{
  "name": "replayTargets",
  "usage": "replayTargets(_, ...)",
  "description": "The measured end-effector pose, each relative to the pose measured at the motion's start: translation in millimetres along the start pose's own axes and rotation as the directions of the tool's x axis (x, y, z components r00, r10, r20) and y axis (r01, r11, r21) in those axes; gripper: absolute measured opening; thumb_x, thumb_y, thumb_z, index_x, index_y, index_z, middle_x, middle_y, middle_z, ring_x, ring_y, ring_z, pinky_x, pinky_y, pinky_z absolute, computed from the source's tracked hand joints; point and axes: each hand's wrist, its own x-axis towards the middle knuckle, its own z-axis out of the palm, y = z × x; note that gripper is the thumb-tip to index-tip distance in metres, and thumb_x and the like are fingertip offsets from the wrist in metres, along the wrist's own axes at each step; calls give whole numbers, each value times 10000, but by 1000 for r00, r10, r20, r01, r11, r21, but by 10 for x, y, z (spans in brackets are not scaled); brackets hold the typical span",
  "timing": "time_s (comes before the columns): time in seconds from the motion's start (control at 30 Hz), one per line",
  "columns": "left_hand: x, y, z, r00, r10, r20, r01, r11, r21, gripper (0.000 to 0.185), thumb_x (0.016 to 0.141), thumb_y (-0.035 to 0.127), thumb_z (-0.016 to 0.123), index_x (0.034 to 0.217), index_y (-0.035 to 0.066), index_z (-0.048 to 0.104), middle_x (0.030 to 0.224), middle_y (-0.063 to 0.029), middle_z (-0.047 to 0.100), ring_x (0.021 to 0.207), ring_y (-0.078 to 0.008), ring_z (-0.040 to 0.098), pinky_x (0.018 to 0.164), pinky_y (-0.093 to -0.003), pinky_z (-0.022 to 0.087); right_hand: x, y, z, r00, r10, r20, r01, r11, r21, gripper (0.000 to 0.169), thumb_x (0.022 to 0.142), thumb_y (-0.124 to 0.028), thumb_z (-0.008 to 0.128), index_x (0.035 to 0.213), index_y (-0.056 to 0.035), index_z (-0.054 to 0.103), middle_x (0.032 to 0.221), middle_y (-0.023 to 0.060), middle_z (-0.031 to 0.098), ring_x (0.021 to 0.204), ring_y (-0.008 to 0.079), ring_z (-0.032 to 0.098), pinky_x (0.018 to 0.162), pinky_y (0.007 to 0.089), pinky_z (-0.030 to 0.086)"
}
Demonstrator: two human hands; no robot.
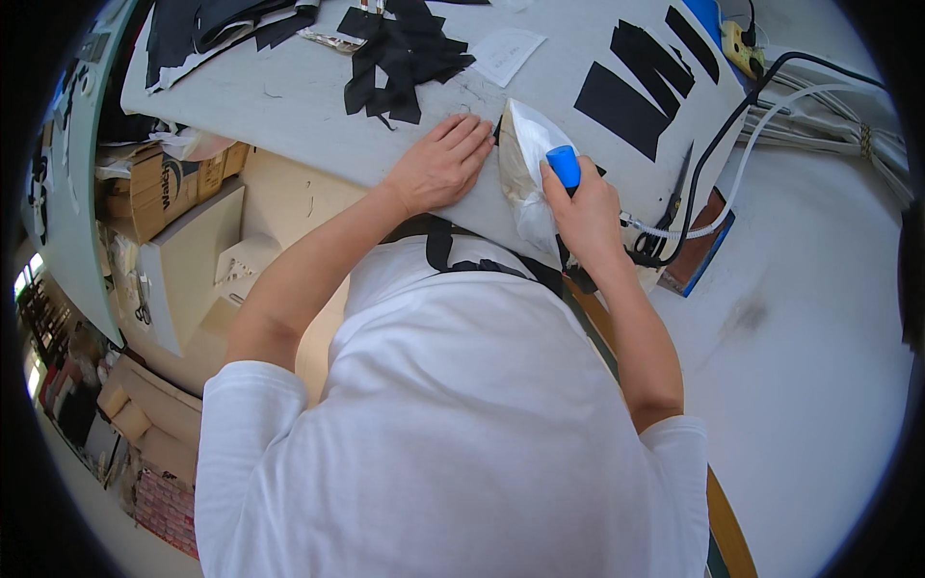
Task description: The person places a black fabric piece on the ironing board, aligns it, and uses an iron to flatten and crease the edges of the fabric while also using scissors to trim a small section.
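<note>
My right hand [589, 213] is closed around the blue handle [564, 165] of an iron. A whitish, wrinkled cover wraps the iron's body [531, 141], which rests on the pale padded table [289, 108] with its pointed end away from me. My left hand [444, 162] lies palm down on the table just left of the iron, fingers extended side by side. A sliver of black fabric [497, 131] shows between its fingertips and the iron. Whatever lies under the palm and under the iron is hidden.
Black fabric pieces [621, 108] lie at right, a heap of black strips [408, 61] further back, near a paper [509, 56] bearing writing. Scissors [676, 191], a black cable [697, 155] and a clear hose [748, 152] run along the right edge. Dark folded cloth [231, 25] sits far left.
</note>
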Motion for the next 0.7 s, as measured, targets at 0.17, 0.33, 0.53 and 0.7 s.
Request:
replayTargets(0.17,-40,-70,-36,995,-28,-99,23,999,-43,369,770,72,686,1110,-60,629,1230,-185,592,1158,-342,558,1046,-472,425,78,-82,145,996,-68,-62,64,996,-65,443,936,-370,638,960,71,611,731,284,665,720,480,669,668,530,536)
replayTargets(0.33,-117,-87,2,986,-12,-165,2,998,-62,221,741,68,701,926,-18,615,1055,-155,613,973,-310,587,933,-453,454,65,-95,198,996,-50,-73,42,993,-107,438,933,-366,640,951,70,611,735,294,665,718,487,669,674,538,545)
replayTargets(0.53,-94,-97,17,984,-17,-175,1,996,-94,182,747,69,700,883,4,597,1006,-145,608,929,-303,584,903,-445,457,75,-104,189,996,-39,-86,27,990,-135,429,931,-363,643,972,64,621,751,298,669,732,486,671,689,539,544)
replayTargets(0.7,-93,-98,7,980,-42,-194,25,996,-89,197,757,64,694,916,8,590,1035,-151,603,958,-314,581,907,-445,446,38,-147,106,999,1,-33,-3,999,-38,421,931,-366,642,987,51,628,773,287,679,756,477,675,703,530,541)
